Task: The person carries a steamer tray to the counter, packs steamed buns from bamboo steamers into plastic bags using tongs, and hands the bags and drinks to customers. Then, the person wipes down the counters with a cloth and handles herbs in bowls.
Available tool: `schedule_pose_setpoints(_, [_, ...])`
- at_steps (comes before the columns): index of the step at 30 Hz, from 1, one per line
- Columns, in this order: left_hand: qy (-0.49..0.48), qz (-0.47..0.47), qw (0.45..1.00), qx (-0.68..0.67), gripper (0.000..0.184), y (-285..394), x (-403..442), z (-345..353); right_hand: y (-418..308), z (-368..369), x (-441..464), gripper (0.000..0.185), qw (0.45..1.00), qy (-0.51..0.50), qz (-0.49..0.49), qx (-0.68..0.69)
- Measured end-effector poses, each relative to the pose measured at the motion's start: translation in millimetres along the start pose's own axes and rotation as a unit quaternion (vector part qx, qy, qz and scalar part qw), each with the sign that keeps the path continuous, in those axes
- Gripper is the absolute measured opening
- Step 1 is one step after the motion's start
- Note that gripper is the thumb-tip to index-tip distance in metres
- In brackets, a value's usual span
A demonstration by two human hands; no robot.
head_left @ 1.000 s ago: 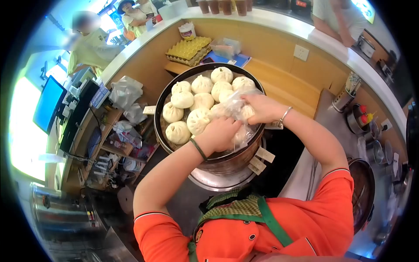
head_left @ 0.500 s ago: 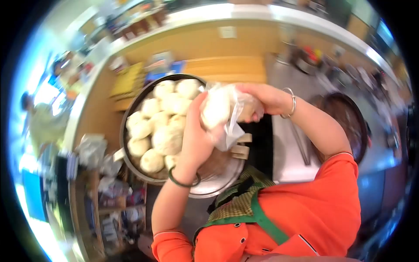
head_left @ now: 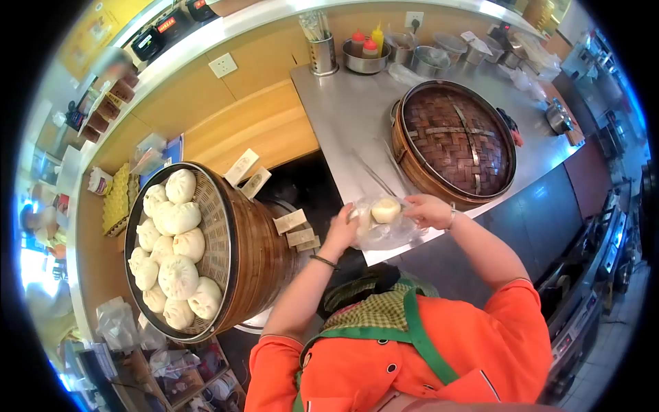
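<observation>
Over the front edge of the steel counter, my left hand [head_left: 340, 230] is closed on the left side of a clear plastic bag [head_left: 374, 237]. My right hand [head_left: 430, 211] grips the bag's other side. A pale steamed bun [head_left: 386, 210] sits in the bag between both hands. To my left stands a tall bamboo steamer [head_left: 257, 254] with several white buns [head_left: 178, 277] on its slatted top layer. Wooden tags [head_left: 290, 221] stick out from its side. Long metal tongs [head_left: 376, 175] lie on the counter just beyond my hands.
A round steamer with a woven bamboo lid [head_left: 458, 137] stands on the steel counter [head_left: 357, 110]. Behind it are a bowl of sauce bottles [head_left: 367, 55], a chopstick holder [head_left: 322, 56] and several metal containers. Yellow egg trays [head_left: 118, 199] sit at left. Another person [head_left: 44, 223] is at far left.
My hands and the bagged bun have moved from above the steamer to the right, over the counter edge. The view has turned right, bringing the woven lid fully into sight.
</observation>
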State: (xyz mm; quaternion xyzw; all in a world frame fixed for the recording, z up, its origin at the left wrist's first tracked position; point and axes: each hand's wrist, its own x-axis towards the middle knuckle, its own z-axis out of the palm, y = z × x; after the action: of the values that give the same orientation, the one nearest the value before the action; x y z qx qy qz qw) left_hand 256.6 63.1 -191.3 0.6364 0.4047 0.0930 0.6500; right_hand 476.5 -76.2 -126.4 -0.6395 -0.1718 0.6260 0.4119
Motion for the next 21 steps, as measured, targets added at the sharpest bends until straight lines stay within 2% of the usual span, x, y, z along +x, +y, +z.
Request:
schedule_pose_setpoints(1, [0.050, 0.106, 0.973, 0.201, 0.047, -18.8, 14.7, -6.2, -3.9, -3.0, -2.6, 0.042, 1.000, -0.006, 0.003, 0.002])
schedule_pose_setpoints(3, [0.022, -0.007, 0.998, 0.058, 0.046, 44.1, -15.3, -4.6, -14.6, -10.5, -13.7, 0.043, 0.988, 0.065, -0.111, -0.082])
schedule_pose_setpoints(4, [0.041, 0.015, 0.997, 0.067, 0.051, 51.6, -20.9, -3.2, -15.4, -15.1, -13.2, 0.039, 0.978, 0.063, -0.173, -0.094])
schedule_pose_setpoints(5, [0.046, 0.009, 0.996, 0.069, 0.051, 48.5, -20.1, -0.1, -16.2, -17.4, -10.4, 0.039, 0.979, 0.055, -0.171, -0.091])
schedule_pose_setpoints(6, [0.073, 0.093, 0.971, 0.206, 0.049, 47.3, -20.8, 0.3, -20.5, -16.7, -9.5, 0.037, 0.978, 0.071, -0.189, -0.052])
schedule_pose_setpoints(7, [0.096, 0.172, 0.921, 0.335, 0.048, 48.1, -22.2, 2.1, -23.1, -17.6, -8.7, 0.036, 0.975, 0.087, -0.205, -0.016])
schedule_pose_setpoints(9, [0.113, 0.175, 0.921, 0.329, 0.043, 53.2, -11.9, 9.5, -26.5, -27.6, 6.2, 0.036, 0.973, 0.081, -0.215, -0.026])
schedule_pose_setpoints(11, [0.157, 0.082, 0.952, 0.248, 0.039, 49.8, -2.1, 21.8, -33.9, -35.9, 16.2, 0.034, 0.971, 0.071, -0.229, -0.026])
schedule_pose_setpoints(12, [0.166, 0.099, 0.948, 0.251, 0.039, 46.3, 0.5, 28.9, -33.3, -39.3, 20.3, 0.028, 0.960, 0.064, -0.258, -0.091])
schedule_pose_setpoints(13, [0.161, 0.061, 0.961, 0.217, 0.041, 47.7, 2.7, 35.9, -37.3, -42.9, 22.7, 0.028, 0.959, 0.063, -0.260, -0.090])
schedule_pose_setpoints(15, [0.162, 0.042, 0.966, 0.195, 0.042, 43.6, 5.3, 47.3, -39.5, -45.6, 27.2, 0.021, 0.868, 0.099, -0.386, -0.296])
schedule_pose_setpoints(16, [0.143, 0.028, 0.970, 0.196, 0.043, 51.7, 3.5, 52.4, -41.2, -47.4, 33.2, 0.019, 0.824, 0.130, -0.446, -0.325])
schedule_pose_setpoints(17, [0.123, 0.015, 0.972, 0.199, 0.045, 58.8, 2.1, 56.5, -43.5, -50.5, 40.8, 0.019, 0.825, 0.128, -0.447, -0.323])
schedule_pose_setpoints(19, [0.125, 0.033, 0.973, 0.191, 0.045, 58.6, 3.6, 58.1, -46.6, -57.3, 49.7, 0.020, 0.798, 0.195, -0.464, -0.333])
schedule_pose_setpoints(20, [0.135, 0.045, 0.959, 0.244, 0.044, 60.2, 3.7, 55.0, -47.7, -60.7, 48.0, 0.023, 0.826, 0.185, -0.428, -0.316])
schedule_pose_setpoints(21, [0.145, 0.061, 0.942, 0.296, 0.043, 62.1, 4.4, 52.5, -47.8, -63.4, 45.3, 0.023, 0.825, 0.187, -0.429, -0.317])
